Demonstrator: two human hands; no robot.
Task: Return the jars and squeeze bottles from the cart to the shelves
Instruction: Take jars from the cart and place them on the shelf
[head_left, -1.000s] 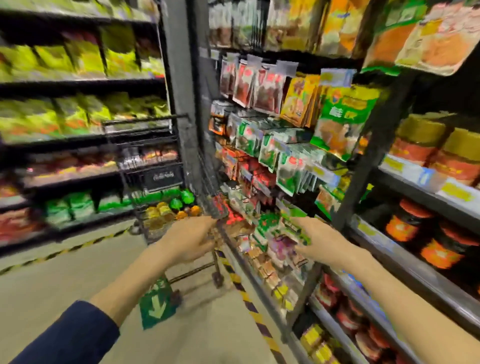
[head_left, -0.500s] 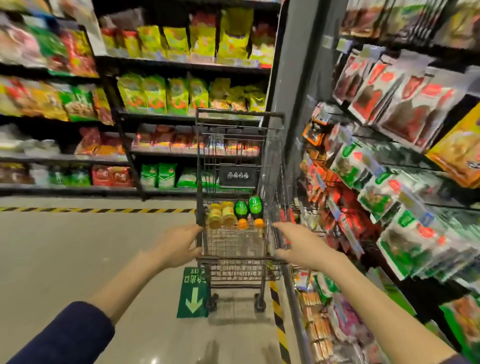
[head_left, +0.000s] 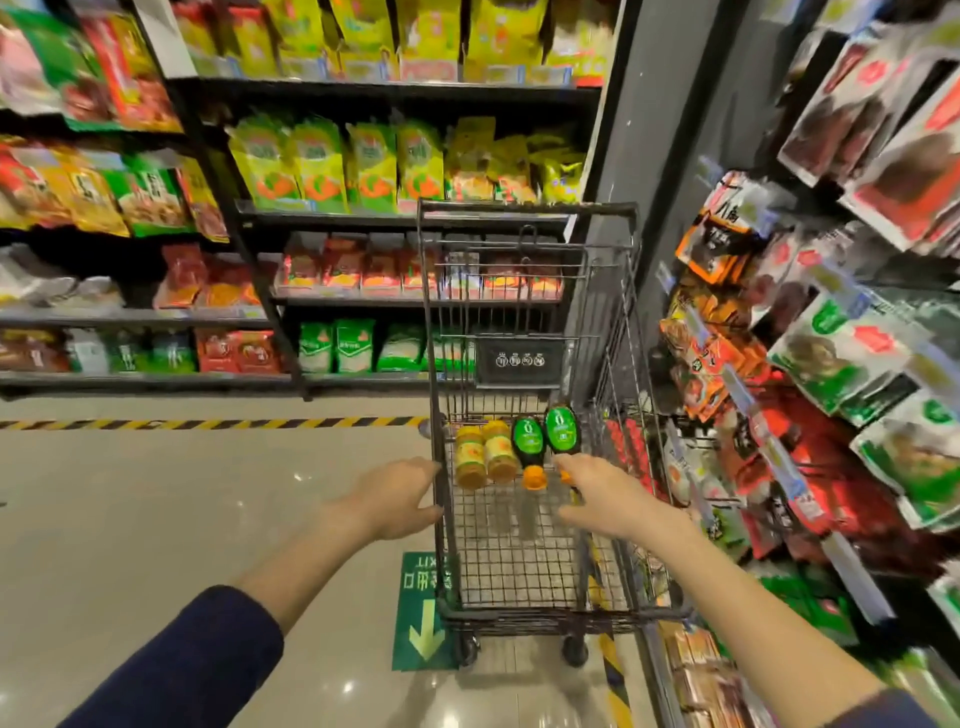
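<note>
Two hands reach into a wire shopping cart (head_left: 524, 566) holding jars and squeeze bottles, in a shop aisle.

Right hand (head_left: 605, 493), fingers closing on the right squeeze bottle's (head_left: 562, 431) orange cap; left hand (head_left: 397, 499), fingers loosely apart, touches the cart's left edge. Two yellow jars (head_left: 485, 452) lie just left of the other bottle (head_left: 529, 447). A cap-only grip could slip, and a dropped bottle might knock the jars.

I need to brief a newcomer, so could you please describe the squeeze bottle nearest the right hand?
Find the wire cart in the aisle. Four containers lie in a row in its basket: two yellow jars left, two green-labelled squeeze bottles right. It is the rightmost bottle, whose orange cap sits under the right hand.
</note>
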